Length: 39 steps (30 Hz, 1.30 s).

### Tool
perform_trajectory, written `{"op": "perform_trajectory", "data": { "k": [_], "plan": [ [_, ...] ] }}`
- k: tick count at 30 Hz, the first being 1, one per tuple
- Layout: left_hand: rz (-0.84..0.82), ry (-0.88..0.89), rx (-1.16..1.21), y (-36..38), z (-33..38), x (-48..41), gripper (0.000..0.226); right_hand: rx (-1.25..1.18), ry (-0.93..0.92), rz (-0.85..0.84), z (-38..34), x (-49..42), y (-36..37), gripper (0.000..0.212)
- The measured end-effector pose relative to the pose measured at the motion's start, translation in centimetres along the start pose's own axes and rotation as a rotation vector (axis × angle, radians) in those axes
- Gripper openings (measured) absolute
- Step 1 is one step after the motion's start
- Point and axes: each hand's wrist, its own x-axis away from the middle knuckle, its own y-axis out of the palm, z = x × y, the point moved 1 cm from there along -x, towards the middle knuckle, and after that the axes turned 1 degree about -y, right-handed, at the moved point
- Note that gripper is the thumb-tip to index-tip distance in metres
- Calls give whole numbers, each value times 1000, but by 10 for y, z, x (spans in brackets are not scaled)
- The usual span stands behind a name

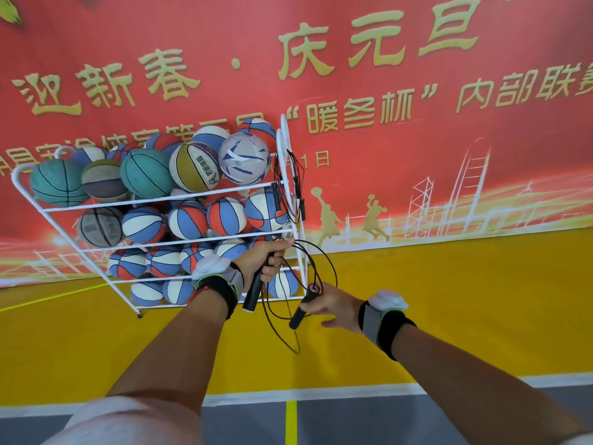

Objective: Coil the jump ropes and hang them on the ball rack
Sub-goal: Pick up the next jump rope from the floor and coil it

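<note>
A white wire ball rack (290, 139) full of basketballs stands against a red banner wall. Black jump ropes (296, 191) hang from its right end post, handles dangling. My left hand (268, 260) grips one black handle (253, 293) of another jump rope together with several loops of its thin black cord (332, 268), right beside the rack's right end. My right hand (333, 308) holds the second black handle (301, 308) a little lower and to the right. A cord loop hangs down between the hands towards the floor.
The floor (449, 300) is yellow, with a white line (321, 393) and grey flooring nearer me. The rack has a small caster (138, 314) at its near left foot. The red banner (417, 123) covers the wall behind.
</note>
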Motion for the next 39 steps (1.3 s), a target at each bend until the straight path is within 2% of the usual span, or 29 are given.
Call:
{"op": "perform_trajectory", "data": {
  "k": [2,5,8,12,15,17,20,22,23,25,28,30,34,36,39],
  "plan": [
    [-2,0,15,-2,1,1,48,48,-57,37,-1,-3,8,64],
    [10,-9,10,-3,2,3,50,103,-204,143,1,-6,14,45],
    [48,-17,-38,-7,1,4,52,25,-214,163,6,-10,11,43],
    [45,-80,-107,-8,-4,3,50,-133,-211,156,-1,-2,4,8],
    [10,-147,-171,-10,-10,1,49,-216,-216,150,-6,3,-5,21],
    [-25,-184,-208,-9,-13,-1,51,-184,-210,158,-7,3,-11,17],
    [-57,-225,-224,-7,-16,-3,51,16,-193,251,-10,5,-19,34],
    [-75,-259,-239,-8,-17,-5,53,201,-180,342,-10,4,-22,56],
    [-82,-282,-260,-8,-17,-5,53,235,-187,371,-10,4,-23,61],
    [-91,-318,-331,-9,-17,-6,54,204,-253,391,-10,2,-25,56],
    [-109,-354,-420,-7,-20,-8,55,84,-314,339,-12,2,-29,25],
    [-130,-378,-461,-5,-23,-11,56,32,-287,280,-14,5,-30,17],
    [-96,-395,-496,-2,-27,-16,58,-165,-117,172,-12,7,-30,29],
    [-74,-396,-513,-2,-28,-18,59,-288,-51,62,-9,8,-34,27],
    [-52,-401,-521,-8,-29,-22,60,-380,-17,-68,-7,12,-37,36]
  ]
}}
